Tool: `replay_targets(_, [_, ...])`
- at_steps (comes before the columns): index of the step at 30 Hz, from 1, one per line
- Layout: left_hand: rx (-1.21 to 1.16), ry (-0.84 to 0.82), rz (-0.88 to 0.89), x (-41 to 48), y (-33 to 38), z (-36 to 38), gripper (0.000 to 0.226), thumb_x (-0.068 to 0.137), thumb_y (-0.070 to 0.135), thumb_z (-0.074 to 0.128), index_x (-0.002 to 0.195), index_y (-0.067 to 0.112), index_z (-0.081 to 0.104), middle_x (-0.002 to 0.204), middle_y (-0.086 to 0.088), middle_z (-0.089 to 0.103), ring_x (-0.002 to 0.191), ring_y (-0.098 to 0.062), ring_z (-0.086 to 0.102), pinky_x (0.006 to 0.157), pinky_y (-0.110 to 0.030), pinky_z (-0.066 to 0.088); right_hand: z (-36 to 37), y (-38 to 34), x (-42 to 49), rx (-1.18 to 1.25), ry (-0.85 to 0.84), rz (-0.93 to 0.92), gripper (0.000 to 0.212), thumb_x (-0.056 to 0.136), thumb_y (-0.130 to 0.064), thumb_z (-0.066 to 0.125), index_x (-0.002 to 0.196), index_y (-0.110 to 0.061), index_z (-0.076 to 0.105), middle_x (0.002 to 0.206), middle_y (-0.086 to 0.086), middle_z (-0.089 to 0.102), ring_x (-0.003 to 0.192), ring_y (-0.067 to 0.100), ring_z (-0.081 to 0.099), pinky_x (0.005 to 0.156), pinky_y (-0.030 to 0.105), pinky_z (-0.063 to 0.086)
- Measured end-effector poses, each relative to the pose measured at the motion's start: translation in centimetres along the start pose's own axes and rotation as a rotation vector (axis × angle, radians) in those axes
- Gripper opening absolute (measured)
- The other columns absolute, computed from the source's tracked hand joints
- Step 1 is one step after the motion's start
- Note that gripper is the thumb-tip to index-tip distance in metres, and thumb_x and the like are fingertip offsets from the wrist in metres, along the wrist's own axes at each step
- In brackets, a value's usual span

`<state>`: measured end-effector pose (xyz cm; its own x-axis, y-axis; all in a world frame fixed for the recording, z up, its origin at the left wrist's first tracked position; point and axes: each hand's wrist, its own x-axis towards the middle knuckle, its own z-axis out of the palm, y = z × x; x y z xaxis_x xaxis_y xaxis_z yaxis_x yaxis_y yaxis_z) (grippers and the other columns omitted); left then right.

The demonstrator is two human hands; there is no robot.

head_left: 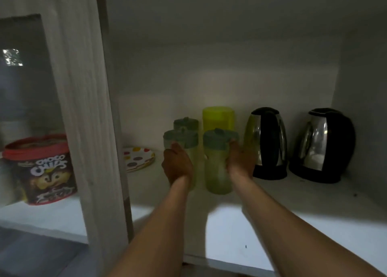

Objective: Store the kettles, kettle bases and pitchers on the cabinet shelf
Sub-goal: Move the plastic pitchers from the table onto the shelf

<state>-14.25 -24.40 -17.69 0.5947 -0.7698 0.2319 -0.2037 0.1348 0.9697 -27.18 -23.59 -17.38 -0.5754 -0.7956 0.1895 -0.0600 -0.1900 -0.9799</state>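
Observation:
Both arms reach into the white cabinet shelf (293, 203). My left hand (177, 164) grips a pale green pitcher with a teal lid (184, 139) on the left. My right hand (240, 161) grips a second green pitcher (216, 166) to its right. Both pitchers stand upright on the shelf. Behind them stand a third teal-lidded pitcher (186, 123) and a taller yellow-green pitcher (217, 117). Two steel-and-black kettles stand on black bases at the right: one (267, 143) beside my right hand, the other (323, 145) near the side wall.
A stack of polka-dot plates (138, 158) lies left of the pitchers. A white cabinet post (88, 130) divides the shelf from the left compartment, where a red-lidded Choco Chips tub (41, 170) stands. The cabinet's right wall (364, 109) is close to the far kettle.

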Motion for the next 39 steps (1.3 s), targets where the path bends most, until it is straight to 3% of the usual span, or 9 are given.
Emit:
replay_targets(3, [0.000, 0.025, 0.023, 1.7, -0.1, 1.5, 0.053, 0.107, 0.032, 0.029, 0.118, -0.011, 0.056, 0.128, -0.033, 0.057, 0.119, -0.043, 0.054, 0.092, -0.040, 0.041, 2.9, 1.8, 3.1, 0.003, -0.005, -0.048, 0.058, 0.068, -0.076, 0.043, 0.058, -0.020, 0.053, 0.080, 0.021, 0.061, 0.091, 0.048, 0.066, 0.084, 0.060, 0.054])
replay_targets(8, [-0.034, 0.001, -0.034, 3.9, -0.3, 3.0, 0.053, 0.106, 0.035, 0.027, 0.122, -0.009, 0.052, 0.128, -0.032, 0.056, 0.118, -0.043, 0.054, 0.091, -0.040, 0.042, 4.6, 3.4, 5.8, 0.006, -0.044, -0.046, 0.066, 0.065, -0.081, 0.042, 0.052, -0.017, 0.050, 0.067, 0.016, 0.056, 0.073, 0.038, 0.061, 0.077, 0.058, 0.053])
replay_targets(12, [-0.053, -0.079, -0.085, 4.4, -0.8, 3.1, 0.063, 0.104, 0.048, 0.023, 0.127, -0.004, 0.052, 0.127, -0.028, 0.059, 0.116, -0.040, 0.056, 0.092, -0.039, 0.043, 4.3, 2.2, 5.0, -0.010, -0.075, -0.002, 0.064, 0.089, -0.067, 0.046, 0.057, -0.013, 0.055, 0.055, 0.010, 0.058, 0.061, 0.030, 0.059, 0.070, 0.046, 0.050])
replay_targets(15, [-0.029, -0.166, -0.128, 4.2, -0.7, 2.2, 0.074, 0.099, 0.060, 0.021, 0.128, 0.001, 0.055, 0.127, -0.024, 0.061, 0.116, -0.037, 0.057, 0.098, -0.040, 0.043, 3.2, 2.2, 4.7, -0.074, -0.117, -0.013, 0.077, 0.083, -0.076, 0.039, 0.075, -0.004, 0.064, 0.073, 0.014, 0.064, 0.077, 0.035, 0.064, 0.074, 0.044, 0.051])
replay_targets(19, [0.116, -0.225, -0.149, 1.8, -0.2, -0.1, 0.078, 0.099, 0.061, 0.017, 0.135, 0.001, 0.052, 0.136, -0.024, 0.054, 0.122, -0.036, 0.054, 0.098, -0.039, 0.041, 0.9, 2.3, 3.4, -0.219, -0.136, -0.017, 0.067, 0.093, -0.069, 0.038, 0.087, -0.007, 0.061, 0.098, 0.017, 0.059, 0.093, 0.029, 0.059, 0.074, 0.032, 0.035])
replay_targets(23, [0.282, -0.232, -0.146, -2.3, 0.7, -2.9, 0.078, 0.099, 0.060, 0.014, 0.132, 0.002, 0.053, 0.134, -0.024, 0.055, 0.120, -0.037, 0.055, 0.096, -0.040, 0.042, -2.6, 1.4, 0.1, -0.408, -0.141, -0.028, 0.064, 0.098, -0.062, 0.035, 0.127, -0.011, 0.059, 0.135, 0.017, 0.059, 0.122, 0.037, 0.056, 0.081, 0.033, 0.034])
replay_targets(29, [0.339, -0.120, 0.185, -11.2, 1.3, -8.1, 0.050, 0.105, 0.040, 0.029, 0.113, 0.001, 0.059, 0.118, -0.018, 0.061, 0.103, -0.030, 0.057, 0.085, -0.039, 0.042, -7.5, 0.6, -8.4, -0.448, -0.175, -0.219, 0.055, 0.098, -0.054, 0.044, 0.135, -0.015, 0.054, 0.140, 0.016, 0.055, 0.129, 0.037, 0.050, 0.105, 0.042, 0.040])
replay_targets(34, [0.463, -0.046, 0.343, -16.9, 1.4, -15.2, 0.053, 0.104, 0.037, 0.033, 0.146, 0.005, 0.040, 0.153, -0.015, 0.038, 0.143, -0.027, 0.032, 0.117, -0.041, 0.025, -10.1, -0.1, -16.1, -0.590, -0.342, -0.410, 0.059, 0.100, -0.056, 0.037, 0.153, -0.031, 0.032, 0.164, 0.007, 0.027, 0.150, 0.031, 0.023, 0.118, 0.046, 0.024])
replay_targets(39, [0.827, 0.047, 0.415, -19.6, 2.2, -25.8, 0.061, 0.103, 0.043, 0.028, 0.155, 0.012, 0.019, 0.164, -0.009, 0.013, 0.152, -0.025, 0.009, 0.120, -0.050, 0.009, -8.6, -2.8, -24.7, -0.620, -0.527, -0.538, 0.060, 0.101, -0.057, 0.032, 0.157, -0.037, 0.021, 0.168, 0.004, 0.012, 0.154, 0.031, 0.011, 0.121, 0.050, 0.018])
